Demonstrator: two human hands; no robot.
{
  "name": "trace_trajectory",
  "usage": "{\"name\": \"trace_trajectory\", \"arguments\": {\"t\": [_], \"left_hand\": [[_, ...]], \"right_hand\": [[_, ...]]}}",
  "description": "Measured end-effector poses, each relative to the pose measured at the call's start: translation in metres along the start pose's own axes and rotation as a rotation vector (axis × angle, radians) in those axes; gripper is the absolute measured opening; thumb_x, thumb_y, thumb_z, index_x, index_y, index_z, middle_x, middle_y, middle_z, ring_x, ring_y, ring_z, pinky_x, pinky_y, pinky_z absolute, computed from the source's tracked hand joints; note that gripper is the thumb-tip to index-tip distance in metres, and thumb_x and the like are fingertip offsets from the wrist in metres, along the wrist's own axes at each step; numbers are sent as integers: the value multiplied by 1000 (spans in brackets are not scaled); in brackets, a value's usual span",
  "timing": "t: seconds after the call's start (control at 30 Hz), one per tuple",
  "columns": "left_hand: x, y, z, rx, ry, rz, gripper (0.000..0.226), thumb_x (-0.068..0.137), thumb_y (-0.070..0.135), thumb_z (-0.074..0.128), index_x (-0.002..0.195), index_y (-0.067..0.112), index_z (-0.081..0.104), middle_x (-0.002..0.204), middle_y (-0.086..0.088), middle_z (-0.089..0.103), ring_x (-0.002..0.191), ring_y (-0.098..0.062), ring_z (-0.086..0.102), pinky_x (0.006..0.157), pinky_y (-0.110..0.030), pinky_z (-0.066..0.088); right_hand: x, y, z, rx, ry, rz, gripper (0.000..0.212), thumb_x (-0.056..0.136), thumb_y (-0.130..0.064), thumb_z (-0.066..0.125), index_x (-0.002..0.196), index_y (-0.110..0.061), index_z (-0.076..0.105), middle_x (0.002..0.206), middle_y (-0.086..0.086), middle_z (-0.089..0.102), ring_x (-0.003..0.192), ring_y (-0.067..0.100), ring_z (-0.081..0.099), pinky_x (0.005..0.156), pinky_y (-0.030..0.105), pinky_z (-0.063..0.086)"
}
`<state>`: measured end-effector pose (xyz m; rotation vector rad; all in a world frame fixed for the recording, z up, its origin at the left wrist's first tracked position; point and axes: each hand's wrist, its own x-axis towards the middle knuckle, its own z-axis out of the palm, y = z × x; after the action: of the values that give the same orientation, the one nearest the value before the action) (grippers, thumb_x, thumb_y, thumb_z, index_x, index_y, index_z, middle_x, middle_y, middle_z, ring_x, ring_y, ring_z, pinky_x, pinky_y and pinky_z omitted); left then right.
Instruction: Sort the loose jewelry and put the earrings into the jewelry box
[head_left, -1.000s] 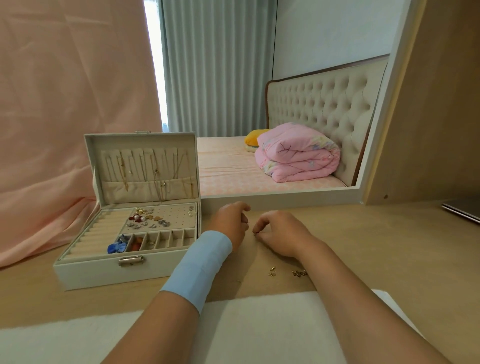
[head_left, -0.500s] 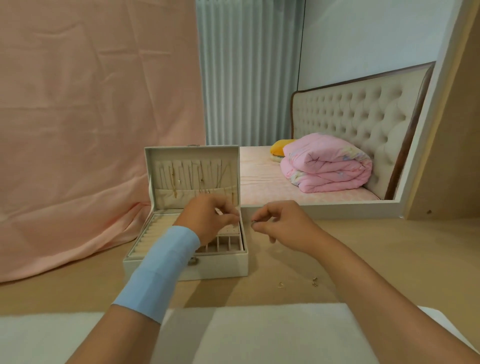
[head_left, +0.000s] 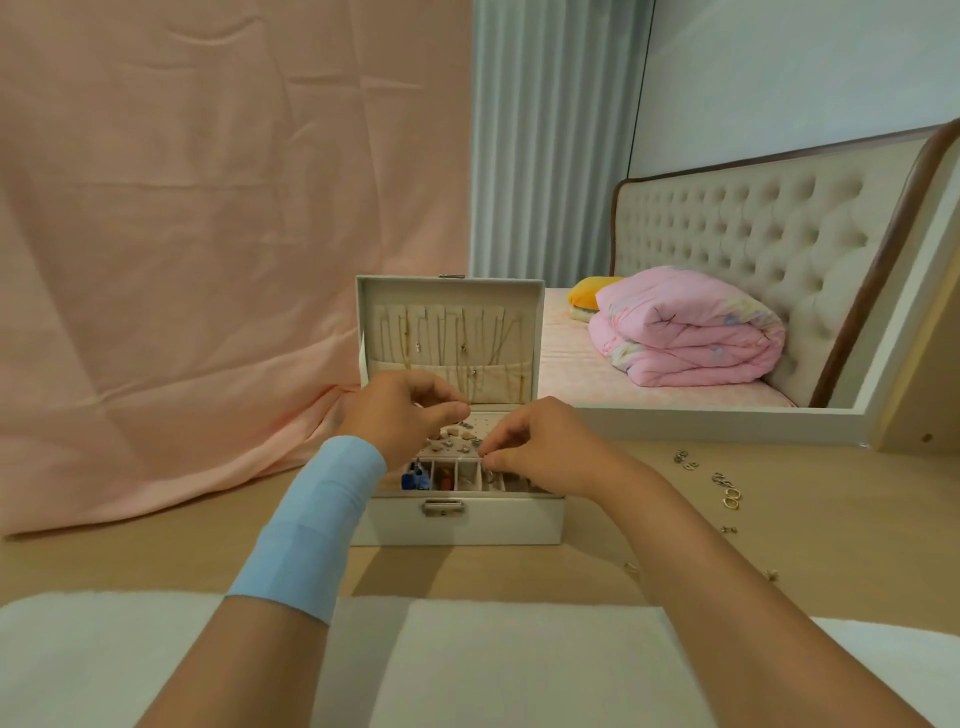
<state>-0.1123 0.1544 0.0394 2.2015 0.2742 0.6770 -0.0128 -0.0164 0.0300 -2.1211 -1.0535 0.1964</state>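
Wooden desk runs from a pink cloth backdrop to a mirror showing a bed. Near its back edge stands the box, lid propped upright so the tray lies reachable. Both hands hang over the tray. The right hand pinches what looks like a tiny earring between thumb and forefinger at the front edge of the hole panel, probably to seat its post. The left hand is curled, fingertips together above the panel; whether it holds anything I cannot tell. Loose jewelry waits toward the desk's right edge, well apart from the box.
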Motion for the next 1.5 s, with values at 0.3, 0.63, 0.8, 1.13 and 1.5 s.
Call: {"name": "trace_trajectory", "arguments": {"t": [0.3, 0.63, 0.8, 1.13, 1.5], "left_hand": [[-1, 1, 4, -86, -54, -26, 7, 80, 33, 79, 83, 30, 74, 74, 9, 73, 60, -3, 64, 65, -23, 53], [-3, 4, 12, -198, -66, -125, 11, 81, 37, 77, 81, 27, 74, 70, 15, 72, 57, 4, 63, 50, -9, 45], [-3, 4, 17, -170, -87, -143, 12, 82, 38, 76, 83, 26, 75, 72, 16, 73, 60, 4, 65, 54, -11, 46], [1, 11, 15, 106, -143, -57, 4, 84, 39, 74, 87, 37, 74, 88, 21, 68, 91, 2, 59, 76, -18, 38], [-2, 2, 13, 435, -322, -13, 13, 90, 30, 67, 96, 39, 74, 100, 16, 68, 86, 1, 57, 65, -13, 38]], "right_hand": [[-5, -1, -10, -169, -90, -23, 12, 89, -29, 73, 94, -37, 80, 87, -19, 73, 80, -1, 66, 75, 24, 52], [-9, -2, -14, 387, 96, 1, 11, 82, -18, 85, 91, -24, 82, 77, -6, 77, 48, 8, 57, 48, 14, 45], [-9, 1, -9, 331, 60, 43, 13, 82, -26, 84, 93, -31, 82, 83, -6, 79, 51, 6, 58, 57, 19, 51], [-6, 3, -1, 161, 88, 73, 13, 82, -24, 84, 77, -36, 80, 77, -12, 77, 77, 5, 70, 76, 33, 59], [-8, -2, 8, -237, 98, 101, 22, 93, -39, 66, 77, -28, 77, 69, -11, 71, 73, 10, 67, 76, 38, 59]]}}
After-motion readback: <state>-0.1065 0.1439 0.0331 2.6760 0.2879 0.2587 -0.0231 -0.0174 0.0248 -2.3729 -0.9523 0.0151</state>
